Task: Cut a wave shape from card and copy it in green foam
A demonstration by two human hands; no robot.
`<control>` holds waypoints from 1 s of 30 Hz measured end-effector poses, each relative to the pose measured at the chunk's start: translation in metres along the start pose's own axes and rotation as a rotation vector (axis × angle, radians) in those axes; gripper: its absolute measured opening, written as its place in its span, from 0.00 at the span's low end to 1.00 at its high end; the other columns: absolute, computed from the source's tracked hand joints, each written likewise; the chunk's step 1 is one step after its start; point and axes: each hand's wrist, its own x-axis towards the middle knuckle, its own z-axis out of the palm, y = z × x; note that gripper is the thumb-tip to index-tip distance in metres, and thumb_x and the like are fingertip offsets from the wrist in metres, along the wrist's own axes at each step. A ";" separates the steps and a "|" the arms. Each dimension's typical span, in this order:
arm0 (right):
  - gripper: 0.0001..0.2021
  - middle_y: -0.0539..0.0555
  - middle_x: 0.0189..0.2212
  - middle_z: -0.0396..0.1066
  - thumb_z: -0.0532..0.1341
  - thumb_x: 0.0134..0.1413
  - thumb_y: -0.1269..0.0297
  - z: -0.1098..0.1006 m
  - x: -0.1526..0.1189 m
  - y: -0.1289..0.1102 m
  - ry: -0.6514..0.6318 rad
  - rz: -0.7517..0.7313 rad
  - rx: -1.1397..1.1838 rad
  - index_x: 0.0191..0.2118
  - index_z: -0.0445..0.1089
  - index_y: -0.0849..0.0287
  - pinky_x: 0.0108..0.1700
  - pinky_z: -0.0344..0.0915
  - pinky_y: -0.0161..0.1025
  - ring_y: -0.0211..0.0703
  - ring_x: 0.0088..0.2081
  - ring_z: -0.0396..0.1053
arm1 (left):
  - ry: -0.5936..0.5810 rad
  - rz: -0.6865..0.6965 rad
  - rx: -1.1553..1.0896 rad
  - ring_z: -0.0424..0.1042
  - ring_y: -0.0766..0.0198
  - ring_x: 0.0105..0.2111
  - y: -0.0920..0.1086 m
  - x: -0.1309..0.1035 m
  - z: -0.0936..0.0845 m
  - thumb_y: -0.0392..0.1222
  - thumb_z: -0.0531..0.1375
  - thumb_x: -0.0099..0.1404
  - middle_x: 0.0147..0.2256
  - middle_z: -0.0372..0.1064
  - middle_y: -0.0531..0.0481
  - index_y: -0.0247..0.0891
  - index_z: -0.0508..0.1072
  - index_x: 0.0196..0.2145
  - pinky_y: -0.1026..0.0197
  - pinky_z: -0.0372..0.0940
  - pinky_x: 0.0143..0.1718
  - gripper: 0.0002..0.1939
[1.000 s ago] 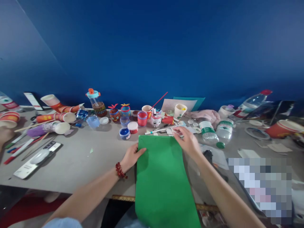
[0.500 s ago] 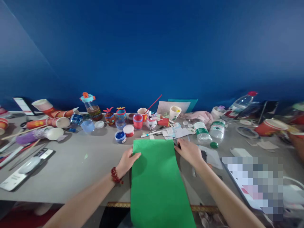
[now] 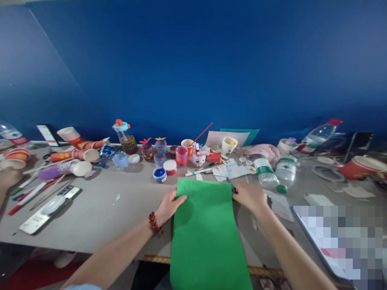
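Head view: left fingers clamp the green sheet by one edge, right fingers grip a dark tool beside the other; best keep it taut between them.

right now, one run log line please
left hand: holding green sheet | right hand: holding slim dark tool | blue paint jar: open
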 end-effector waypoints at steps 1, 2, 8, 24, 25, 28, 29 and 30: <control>0.14 0.64 0.35 0.75 0.55 0.51 0.56 0.000 -0.001 0.000 -0.001 0.013 0.001 0.34 0.73 0.60 0.32 0.63 0.42 0.59 0.39 0.73 | 0.002 -0.001 0.004 0.74 0.57 0.34 0.001 0.000 0.000 0.49 0.62 0.57 0.36 0.76 0.45 0.32 0.73 0.41 0.59 0.69 0.35 0.19; 0.14 0.64 0.35 0.75 0.55 0.51 0.56 0.001 -0.002 0.000 0.005 0.028 0.003 0.34 0.74 0.59 0.32 0.63 0.42 0.59 0.38 0.73 | 0.002 -0.001 0.010 0.74 0.57 0.34 0.002 0.000 0.000 0.49 0.62 0.57 0.37 0.76 0.45 0.32 0.73 0.41 0.59 0.69 0.35 0.19; 0.14 0.62 0.35 0.75 0.55 0.52 0.55 -0.001 -0.011 0.007 0.061 0.048 0.034 0.31 0.74 0.58 0.30 0.60 0.39 0.55 0.37 0.73 | -0.001 0.010 -0.014 0.75 0.56 0.36 0.003 0.000 0.000 0.47 0.61 0.58 0.39 0.76 0.45 0.33 0.72 0.43 0.57 0.69 0.37 0.19; 0.10 0.51 0.22 0.73 0.56 0.53 0.56 -0.003 -0.013 0.060 -0.046 -0.027 0.385 0.32 0.68 0.55 0.25 0.55 0.33 0.42 0.24 0.71 | 0.038 0.005 -0.045 0.75 0.56 0.37 0.003 0.000 0.001 0.49 0.63 0.56 0.40 0.76 0.47 0.36 0.72 0.44 0.58 0.70 0.39 0.20; 0.10 0.50 0.23 0.74 0.56 0.52 0.55 -0.002 -0.013 0.064 -0.048 -0.035 0.404 0.32 0.68 0.55 0.25 0.56 0.33 0.42 0.24 0.71 | 0.035 0.003 -0.045 0.75 0.56 0.38 0.004 0.000 0.001 0.50 0.63 0.56 0.40 0.76 0.47 0.36 0.72 0.44 0.58 0.69 0.39 0.21; 0.10 0.51 0.27 0.75 0.58 0.49 0.54 -0.001 -0.014 0.072 0.022 -0.071 0.393 0.32 0.67 0.55 0.27 0.57 0.34 0.43 0.27 0.71 | 0.031 -0.002 -0.056 0.75 0.56 0.38 0.002 0.001 0.000 0.50 0.63 0.56 0.41 0.76 0.46 0.36 0.71 0.46 0.57 0.70 0.39 0.22; 0.11 0.51 0.28 0.75 0.59 0.48 0.53 -0.001 -0.015 0.074 0.045 -0.077 0.383 0.32 0.67 0.55 0.28 0.58 0.34 0.45 0.29 0.72 | 0.040 0.005 -0.055 0.75 0.55 0.38 0.001 0.002 -0.001 0.51 0.63 0.56 0.41 0.76 0.46 0.37 0.71 0.46 0.57 0.70 0.39 0.23; 0.12 0.52 0.28 0.74 0.59 0.47 0.53 -0.001 -0.017 0.076 0.060 -0.073 0.373 0.32 0.67 0.55 0.28 0.58 0.35 0.46 0.30 0.71 | 0.047 0.012 -0.050 0.75 0.55 0.38 0.000 0.002 -0.002 0.50 0.63 0.56 0.41 0.76 0.46 0.37 0.71 0.47 0.57 0.70 0.39 0.23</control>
